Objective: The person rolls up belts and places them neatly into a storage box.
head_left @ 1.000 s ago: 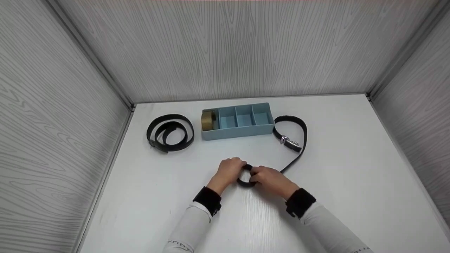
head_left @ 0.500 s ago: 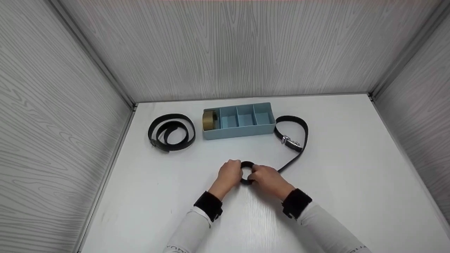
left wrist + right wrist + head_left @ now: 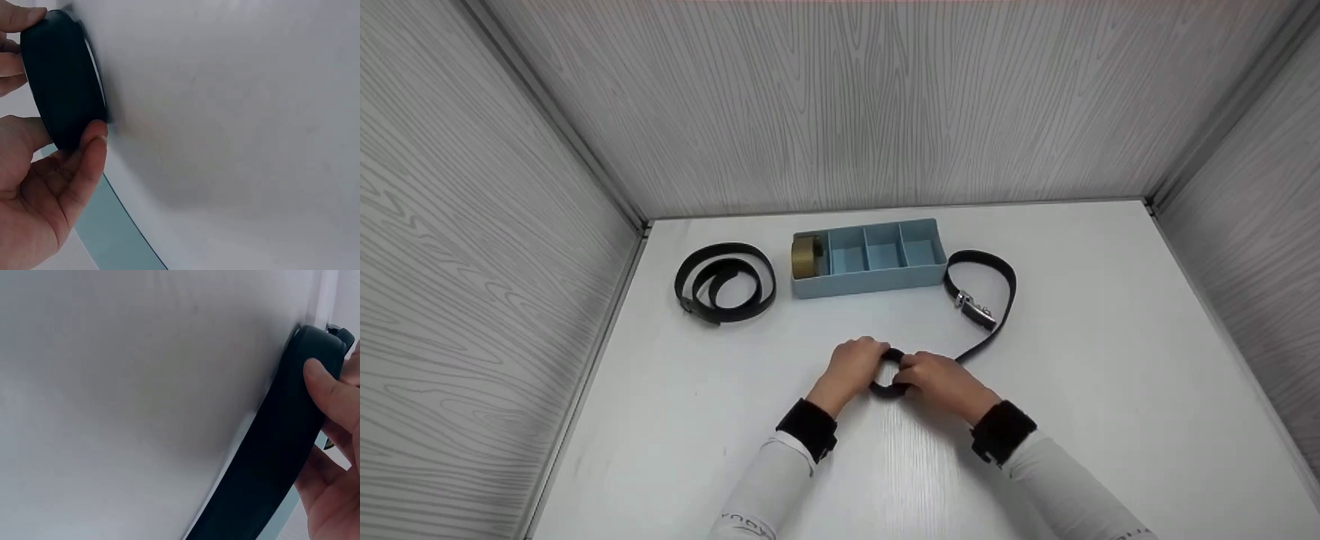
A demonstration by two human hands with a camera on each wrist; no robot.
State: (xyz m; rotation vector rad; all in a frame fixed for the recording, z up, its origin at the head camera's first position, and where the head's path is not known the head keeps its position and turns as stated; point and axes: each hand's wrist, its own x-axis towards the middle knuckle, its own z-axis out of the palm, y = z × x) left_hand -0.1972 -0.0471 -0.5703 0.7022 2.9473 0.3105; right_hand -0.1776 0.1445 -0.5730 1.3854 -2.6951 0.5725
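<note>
1. White, smooth and matte, the surface (image 3: 1080, 390) sits inside three pale wood-grain walls (image 3: 840, 105).
2. Left hand (image 3: 851, 369): its grip is clenched on the rolled coil (image 3: 889, 373) of a black belt, thumb and fingers pinching the roll's rim; the left wrist view shows the thumb pressed on the coil's outer band (image 3: 64, 79).
3. Right hand (image 3: 937, 381): its grip also grasps that coil from the opposite side, with a fingertip (image 3: 323, 379) laid flat on the smooth, dark strap (image 3: 275, 455).
4. The coil stands on the surface in front of the blue tray (image 3: 870, 283), well apart from it, between the two hands.
5. From the coil the unrolled length of the same belt runs back and to the right of the tray, looping round to a silver metal buckle (image 3: 975, 309) that lies just beside the tray's right end.
6. The tray is a long rectangular box of light-blue plastic with four compartments in a row; the leftmost one holds a rolled golden-brown belt (image 3: 807, 257), and the other three show only their blue floors.
7. Left of the tray, near it, lies a second black belt (image 3: 725, 283), loosely coiled flat.
8. Count: three belts, one tray, two hands, both in white sleeves with black cuffs (image 3: 808, 427).
</note>
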